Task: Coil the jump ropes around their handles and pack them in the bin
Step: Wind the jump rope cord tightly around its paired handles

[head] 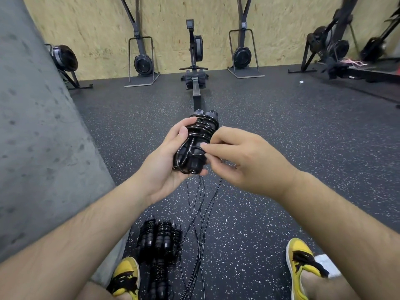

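Snugly between the fingers [218, 146], jump rope [201, 129]

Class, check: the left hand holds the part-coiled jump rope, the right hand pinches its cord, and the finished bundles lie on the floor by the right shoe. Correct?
One slip: the head view shows the finished bundles beside the left shoe, not the right. The left hand holds the jump rope and the right hand pinches its cord.
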`<state>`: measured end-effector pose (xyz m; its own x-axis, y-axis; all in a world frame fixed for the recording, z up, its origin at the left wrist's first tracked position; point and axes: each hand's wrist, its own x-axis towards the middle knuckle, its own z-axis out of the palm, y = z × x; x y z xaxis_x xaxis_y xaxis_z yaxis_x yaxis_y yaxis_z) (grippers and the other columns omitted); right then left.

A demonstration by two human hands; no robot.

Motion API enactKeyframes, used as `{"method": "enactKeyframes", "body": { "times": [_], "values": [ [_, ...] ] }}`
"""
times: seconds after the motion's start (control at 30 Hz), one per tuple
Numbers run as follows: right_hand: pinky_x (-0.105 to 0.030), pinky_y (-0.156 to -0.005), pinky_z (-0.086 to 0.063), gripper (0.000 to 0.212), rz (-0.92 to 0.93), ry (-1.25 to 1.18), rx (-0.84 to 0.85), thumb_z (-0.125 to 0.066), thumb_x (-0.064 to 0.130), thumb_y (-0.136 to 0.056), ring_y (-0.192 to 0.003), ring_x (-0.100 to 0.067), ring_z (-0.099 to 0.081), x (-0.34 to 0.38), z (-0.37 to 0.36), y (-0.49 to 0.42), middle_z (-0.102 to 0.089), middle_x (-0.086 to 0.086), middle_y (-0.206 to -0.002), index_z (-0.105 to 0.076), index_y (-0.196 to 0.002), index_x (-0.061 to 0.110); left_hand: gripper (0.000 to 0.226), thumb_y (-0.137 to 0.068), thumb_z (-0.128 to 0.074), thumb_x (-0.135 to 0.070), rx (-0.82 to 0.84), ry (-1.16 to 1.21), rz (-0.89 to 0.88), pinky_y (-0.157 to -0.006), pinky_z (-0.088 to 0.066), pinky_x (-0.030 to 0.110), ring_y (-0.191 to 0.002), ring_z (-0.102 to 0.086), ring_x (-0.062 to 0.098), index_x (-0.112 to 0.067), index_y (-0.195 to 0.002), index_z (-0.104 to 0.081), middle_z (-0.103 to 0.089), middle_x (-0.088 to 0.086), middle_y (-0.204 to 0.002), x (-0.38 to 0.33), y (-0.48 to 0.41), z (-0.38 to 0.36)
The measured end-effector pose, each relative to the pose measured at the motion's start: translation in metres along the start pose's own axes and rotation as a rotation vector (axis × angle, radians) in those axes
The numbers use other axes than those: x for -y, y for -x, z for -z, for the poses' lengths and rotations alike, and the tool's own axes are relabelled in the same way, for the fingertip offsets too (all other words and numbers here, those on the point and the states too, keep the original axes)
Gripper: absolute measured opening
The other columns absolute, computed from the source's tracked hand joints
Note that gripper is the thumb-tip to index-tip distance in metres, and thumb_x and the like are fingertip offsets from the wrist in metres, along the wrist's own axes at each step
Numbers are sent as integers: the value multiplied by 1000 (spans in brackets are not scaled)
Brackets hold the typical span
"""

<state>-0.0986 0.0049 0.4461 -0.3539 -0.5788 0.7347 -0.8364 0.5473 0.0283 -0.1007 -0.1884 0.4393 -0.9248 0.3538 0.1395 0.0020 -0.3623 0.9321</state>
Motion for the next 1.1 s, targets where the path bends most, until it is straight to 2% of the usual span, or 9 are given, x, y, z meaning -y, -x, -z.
{"method": "enactKeyframes", "body": {
  "times": [0.17, 0.33, 0.43, 0.57, 0.73, 0.83, 0.93, 1.0, 1.1],
  "values": [
    [-30, -69, -48, 19, -24, -69, 4, -61, 15, -96, -73, -20, -57, -2, 7, 2, -62, -6, -87, -75, -92, 4, 31, -107, -37, -36, 15, 45, -7, -60, -55, 38, -81, -68, 23, -33, -131, -56, -69, 9, -119, -1, 0, -2],
    [-35, -67, -47, 23, -7, 15, 25, -57, 17, -96, -71, -22, -54, 4, -2, 1, -59, -6, -83, -71, -84, 3, 30, -107, -38, -37, 0, -35, -2, -71, -57, 39, -91, -67, 18, -35, -130, -57, -69, 1, -122, 3, -1, -5],
    [-38, -65, -48, 22, -37, 35, -30, -57, 17, -98, -72, -22, -53, 8, -10, 2, -58, -5, -84, -70, -88, 3, 30, -105, -42, -37, -27, -84, -28, -70, -57, 37, -91, -66, 17, -34, -131, -57, -69, 3, -123, 5, -1, -9],
    [-38, -64, -49, 15, -163, -36, -208, -64, 12, -95, -69, -23, -55, 18, -22, 3, -60, -9, -83, -72, -91, 1, 28, -104, -46, -30, -82, -82, -95, -67, -57, 30, -92, -68, 12, -34, -130, -57, -71, -1, -120, 9, 0, -16],
    [-35, -64, -48, 22, -406, -223, -300, -69, 18, -93, -66, -12, -48, 24, -33, 3, -52, -1, -92, -64, -75, 8, 29, -105, -46, -26, -126, -88, -128, -70, -59, 32, -95, -70, 17, -32, -132, -56, -72, 2, -119, 12, -1, -20],
    [-30, -69, -49, 12, -398, -292, -232, -68, 17, -93, -73, -11, -53, 20, -34, 4, -52, 0, -98, -71, -89, 7, 29, -106, -47, -27, -180, -107, -137, -75, -60, 35, -98, -69, 18, -32, -133, -56, -70, 5, -124, 11, -1, -18],
    [-30, -80, -52, 25, -391, -325, -187, -68, 13, -91, -83, -11, -58, 19, -36, 7, -55, -2, -102, -71, -115, 5, 29, -106, -48, -25, -215, -119, -142, -65, -57, 27, -92, -70, 14, -31, -133, -56, -71, 3, -121, 8, 0, -15],
    [-32, -78, -53, 25, -424, -329, -233, -69, 12, -90, -82, -13, -60, 19, -38, 8, -58, -2, -97, -72, -114, 5, 29, -106, -48, -23, -228, -124, -148, -66, -57, 26, -93, -70, 15, -30, -133, -57, -71, 5, -121, 8, 0, -14],
    [-34, -70, -53, 12, -440, -321, -269, -71, 11, -89, -75, -14, -59, 22, -39, 6, -60, -2, -88, -75, -100, 6, 28, -104, -50, -23, -243, -156, -160, -71, -58, 30, -95, -69, 15, -33, -130, -58, -72, 2, -118, 10, 0, -14]
  ]
}}
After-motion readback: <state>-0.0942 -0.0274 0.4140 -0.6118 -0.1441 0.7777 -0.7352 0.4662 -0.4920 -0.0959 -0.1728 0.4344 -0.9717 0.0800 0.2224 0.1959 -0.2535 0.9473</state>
